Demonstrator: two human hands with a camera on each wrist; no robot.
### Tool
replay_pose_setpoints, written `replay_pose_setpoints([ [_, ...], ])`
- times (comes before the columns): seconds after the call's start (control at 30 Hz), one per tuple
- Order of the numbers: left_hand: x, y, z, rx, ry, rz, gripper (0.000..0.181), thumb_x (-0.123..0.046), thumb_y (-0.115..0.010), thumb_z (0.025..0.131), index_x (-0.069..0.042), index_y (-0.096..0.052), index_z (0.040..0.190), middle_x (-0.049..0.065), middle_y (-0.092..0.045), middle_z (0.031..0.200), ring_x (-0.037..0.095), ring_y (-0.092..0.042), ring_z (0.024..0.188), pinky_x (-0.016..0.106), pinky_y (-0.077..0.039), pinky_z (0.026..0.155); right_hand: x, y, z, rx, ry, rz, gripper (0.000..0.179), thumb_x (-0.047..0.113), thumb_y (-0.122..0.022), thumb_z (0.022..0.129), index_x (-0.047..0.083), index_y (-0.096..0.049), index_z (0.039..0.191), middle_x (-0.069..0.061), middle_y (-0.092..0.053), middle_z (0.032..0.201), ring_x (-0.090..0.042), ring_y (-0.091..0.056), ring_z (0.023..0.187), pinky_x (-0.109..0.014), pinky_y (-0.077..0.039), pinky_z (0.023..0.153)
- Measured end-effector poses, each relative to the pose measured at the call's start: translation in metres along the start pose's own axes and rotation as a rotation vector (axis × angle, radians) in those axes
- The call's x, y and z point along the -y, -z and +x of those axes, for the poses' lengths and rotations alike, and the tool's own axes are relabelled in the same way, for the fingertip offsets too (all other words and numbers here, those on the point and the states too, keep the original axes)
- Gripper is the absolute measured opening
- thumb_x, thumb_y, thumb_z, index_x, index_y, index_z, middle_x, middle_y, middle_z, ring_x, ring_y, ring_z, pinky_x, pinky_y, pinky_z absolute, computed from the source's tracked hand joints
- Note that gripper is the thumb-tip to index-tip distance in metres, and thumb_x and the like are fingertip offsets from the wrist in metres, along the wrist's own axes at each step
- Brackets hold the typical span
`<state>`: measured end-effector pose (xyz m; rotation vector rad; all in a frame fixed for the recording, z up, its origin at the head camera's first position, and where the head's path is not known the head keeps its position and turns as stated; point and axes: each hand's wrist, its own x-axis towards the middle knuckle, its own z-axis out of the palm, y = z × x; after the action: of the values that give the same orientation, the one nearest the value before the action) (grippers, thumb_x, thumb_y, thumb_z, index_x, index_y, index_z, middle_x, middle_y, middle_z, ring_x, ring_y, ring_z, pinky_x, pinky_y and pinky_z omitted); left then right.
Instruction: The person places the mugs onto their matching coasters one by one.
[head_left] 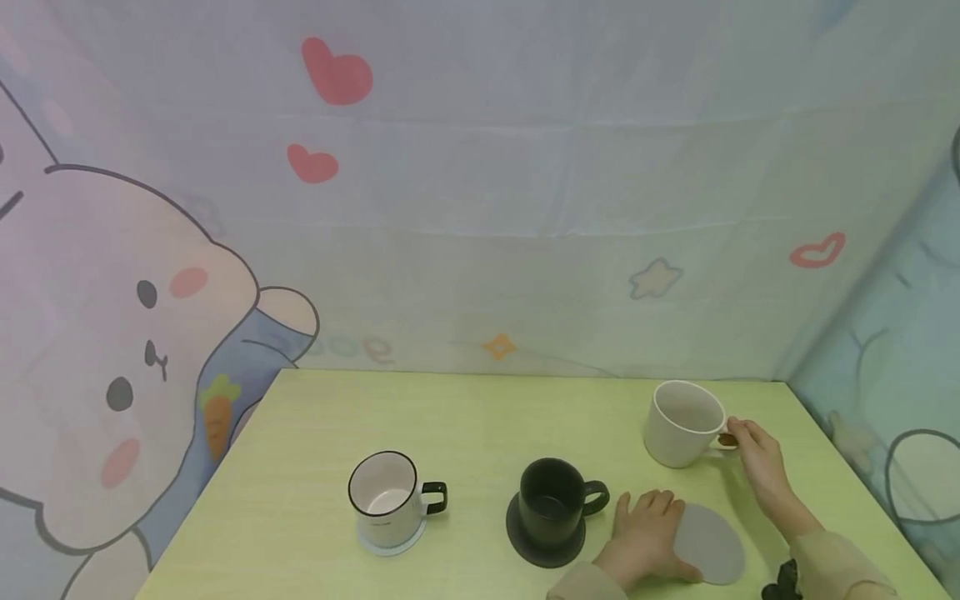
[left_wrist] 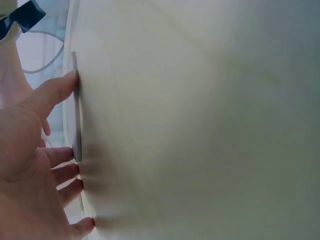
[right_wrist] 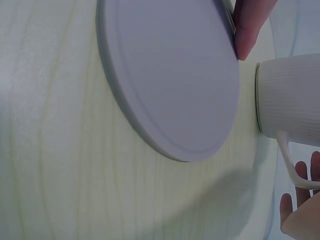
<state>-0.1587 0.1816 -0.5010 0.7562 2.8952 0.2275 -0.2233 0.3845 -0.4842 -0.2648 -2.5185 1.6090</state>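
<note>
At the table's right side, a white mug has its handle held by my right hand. In the right wrist view the white mug shows fine ribs and fingers at its handle; whether its base touches the table I cannot tell. A round grey coaster lies nearer to me. My left hand holds the coaster between thumb and forefinger at its rim, while its other fingertips touch the table beside it, as the left wrist view shows.
Left of my left hand, a black mug stands on a dark coaster. Farther left, a white mug with a black rim and handle stands on a pale coaster. Patterned cloth hangs behind the table.
</note>
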Motion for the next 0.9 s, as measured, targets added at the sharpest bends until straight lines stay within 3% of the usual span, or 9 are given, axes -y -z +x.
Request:
replay_pose_setpoints([
  [0.1,0.0007,0.0014,-0.0006,0.016,0.010,0.000,0.080,-0.071,-0.072,0.066,-0.040,-0.043,0.133,-0.025,-0.041,0.141,-0.001,-0.038,0.132,0.039,-0.034,0.110,0.0001,-0.0010,0.0009,0.004,-0.003,0.022,0.045,0.046,-0.038,0.101,0.009,-0.063,0.092,0.029,-0.058,0.075,0.012,-0.049,0.082,-0.029,-0.031,0.086],
  [0.2,0.0017,0.0029,-0.0010,0.025,0.013,0.006,0.080,-0.071,-0.071,0.067,-0.041,-0.041,0.135,-0.025,-0.040,0.142,-0.001,-0.037,0.134,0.038,-0.033,0.110,0.0003,-0.0018,0.0024,0.003,-0.019,0.076,0.039,0.044,-0.042,0.100,0.016,-0.065,0.085,0.029,-0.059,0.073,0.012,-0.049,0.082,-0.027,-0.030,0.086],
  [0.3,0.0024,0.0028,-0.0013,0.027,0.010,0.009,0.081,-0.071,-0.070,0.068,-0.041,-0.040,0.136,-0.025,-0.039,0.143,-0.001,-0.036,0.134,0.038,-0.033,0.111,0.0004,-0.0025,0.0031,0.006,-0.024,0.126,0.035,0.042,-0.044,0.100,0.022,-0.064,0.079,0.028,-0.059,0.072,0.010,-0.050,0.081,-0.029,-0.028,0.088],
  [0.6,-0.0012,0.0011,0.0012,0.038,0.021,0.007,0.081,-0.072,-0.070,0.067,-0.043,-0.040,0.135,-0.026,-0.038,0.144,-0.002,-0.036,0.134,0.038,-0.032,0.111,0.0013,-0.0020,0.0022,0.005,-0.038,0.166,0.036,0.041,-0.043,0.100,0.019,-0.061,0.078,0.027,-0.058,0.072,0.009,-0.049,0.082,-0.035,-0.026,0.094],
  [0.77,-0.0028,-0.0005,0.0036,0.027,0.018,0.015,0.082,-0.074,-0.070,0.066,-0.044,-0.039,0.135,-0.026,-0.038,0.143,-0.002,-0.036,0.133,0.037,-0.032,0.111,0.0016,-0.0034,0.0025,-0.046,-0.079,0.218,0.037,0.039,-0.045,0.100,0.019,-0.058,0.072,0.024,-0.058,0.070,0.007,-0.049,0.082,-0.035,-0.025,0.095],
  [0.9,-0.0017,-0.0060,0.0063,0.025,0.007,0.021,0.084,-0.075,-0.068,0.066,-0.044,-0.036,0.138,-0.026,-0.037,0.145,-0.002,-0.036,0.134,0.037,-0.032,0.111,0.0032,-0.0096,0.0027,-0.118,-0.114,0.335,0.039,0.033,-0.049,0.099,0.017,-0.056,0.065,0.020,-0.057,0.067,0.003,-0.051,0.079,-0.027,-0.026,0.090],
])
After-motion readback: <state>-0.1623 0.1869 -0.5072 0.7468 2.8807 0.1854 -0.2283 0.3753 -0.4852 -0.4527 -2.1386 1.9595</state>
